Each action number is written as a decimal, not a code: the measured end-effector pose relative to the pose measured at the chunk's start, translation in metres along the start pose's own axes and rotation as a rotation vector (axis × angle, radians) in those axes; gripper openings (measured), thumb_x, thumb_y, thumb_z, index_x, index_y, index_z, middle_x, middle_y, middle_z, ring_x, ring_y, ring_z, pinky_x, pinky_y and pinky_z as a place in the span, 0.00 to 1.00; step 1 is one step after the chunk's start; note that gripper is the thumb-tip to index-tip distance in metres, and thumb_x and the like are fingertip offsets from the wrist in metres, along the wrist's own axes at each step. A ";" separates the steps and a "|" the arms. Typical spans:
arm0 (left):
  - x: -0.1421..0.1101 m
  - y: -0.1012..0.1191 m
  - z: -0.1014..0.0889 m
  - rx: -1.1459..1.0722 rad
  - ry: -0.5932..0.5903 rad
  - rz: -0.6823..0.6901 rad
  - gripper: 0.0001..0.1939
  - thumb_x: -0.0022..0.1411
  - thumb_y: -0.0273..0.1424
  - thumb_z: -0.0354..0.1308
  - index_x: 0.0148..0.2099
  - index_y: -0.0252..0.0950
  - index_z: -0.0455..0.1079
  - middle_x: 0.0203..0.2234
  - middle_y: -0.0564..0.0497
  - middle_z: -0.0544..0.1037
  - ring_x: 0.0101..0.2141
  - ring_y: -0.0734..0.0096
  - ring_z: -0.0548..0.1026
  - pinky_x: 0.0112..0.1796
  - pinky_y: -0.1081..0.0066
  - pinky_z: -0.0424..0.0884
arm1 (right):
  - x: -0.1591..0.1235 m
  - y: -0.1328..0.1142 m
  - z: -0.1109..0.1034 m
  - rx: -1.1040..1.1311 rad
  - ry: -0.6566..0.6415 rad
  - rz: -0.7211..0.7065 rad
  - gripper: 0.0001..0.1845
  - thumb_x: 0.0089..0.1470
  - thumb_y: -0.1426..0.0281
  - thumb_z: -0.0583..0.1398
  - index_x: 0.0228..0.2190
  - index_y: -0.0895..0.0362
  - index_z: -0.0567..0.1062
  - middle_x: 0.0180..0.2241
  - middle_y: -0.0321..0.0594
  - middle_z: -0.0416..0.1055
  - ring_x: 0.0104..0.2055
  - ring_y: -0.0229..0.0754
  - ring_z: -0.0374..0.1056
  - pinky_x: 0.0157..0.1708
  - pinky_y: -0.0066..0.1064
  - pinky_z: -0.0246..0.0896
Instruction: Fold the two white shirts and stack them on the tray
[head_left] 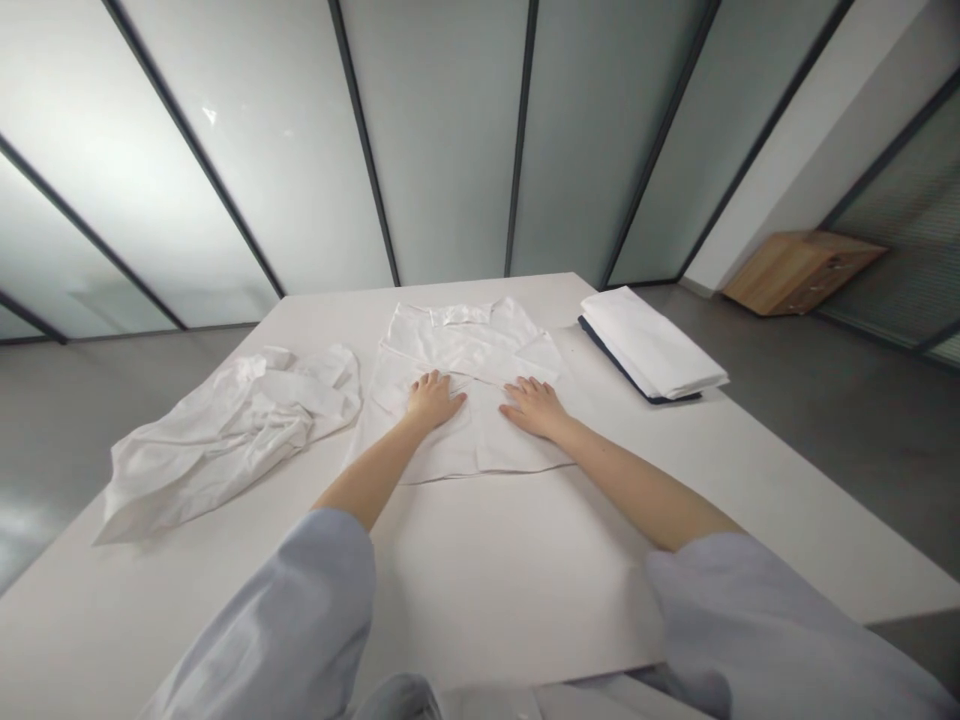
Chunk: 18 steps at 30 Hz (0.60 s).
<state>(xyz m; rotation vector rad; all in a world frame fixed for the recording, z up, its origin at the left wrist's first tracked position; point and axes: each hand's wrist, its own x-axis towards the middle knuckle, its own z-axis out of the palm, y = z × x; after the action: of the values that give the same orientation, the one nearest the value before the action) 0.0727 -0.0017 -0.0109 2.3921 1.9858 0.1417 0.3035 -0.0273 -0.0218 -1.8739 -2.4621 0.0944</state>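
A white collared shirt (pixel 469 345) lies flat and partly folded on the table, its collar at the far end. My left hand (pixel 433 400) rests palm down on its middle, fingers spread. My right hand (pixel 534 408) presses flat on the shirt a little further right, also holding nothing. To the left of the shirt lies a crumpled white garment (pixel 225 440), not touching either hand. A folded white stack (pixel 651 345) with a dark navy layer under it sits to the right.
The white table (pixel 480 570) has a corner at the far end, and its edges drop to a grey floor. Frosted glass panels (pixel 442 130) stand beyond it. A low wooden cabinet (pixel 799 272) stands on the floor at the far right.
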 end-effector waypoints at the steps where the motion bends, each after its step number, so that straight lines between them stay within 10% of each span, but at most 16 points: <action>1: -0.008 0.000 0.000 -0.001 -0.018 0.010 0.31 0.64 0.51 0.44 0.62 0.39 0.59 0.62 0.41 0.61 0.60 0.53 0.60 0.57 0.56 0.57 | -0.001 0.002 0.000 0.005 -0.007 -0.001 0.33 0.62 0.51 0.45 0.63 0.54 0.58 0.66 0.51 0.50 0.67 0.56 0.46 0.62 0.49 0.41; 18: -0.052 -0.022 0.008 -0.072 0.011 0.102 0.30 0.65 0.47 0.48 0.63 0.37 0.60 0.65 0.42 0.58 0.64 0.57 0.55 0.61 0.60 0.51 | -0.005 0.016 0.003 0.074 0.041 -0.054 0.30 0.63 0.56 0.50 0.61 0.57 0.62 0.65 0.49 0.52 0.67 0.49 0.47 0.63 0.41 0.43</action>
<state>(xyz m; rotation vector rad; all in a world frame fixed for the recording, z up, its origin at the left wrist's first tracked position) 0.0426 -0.0488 -0.0234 2.4521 1.8300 0.2253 0.3198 -0.0284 -0.0261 -1.7620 -2.4446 0.1418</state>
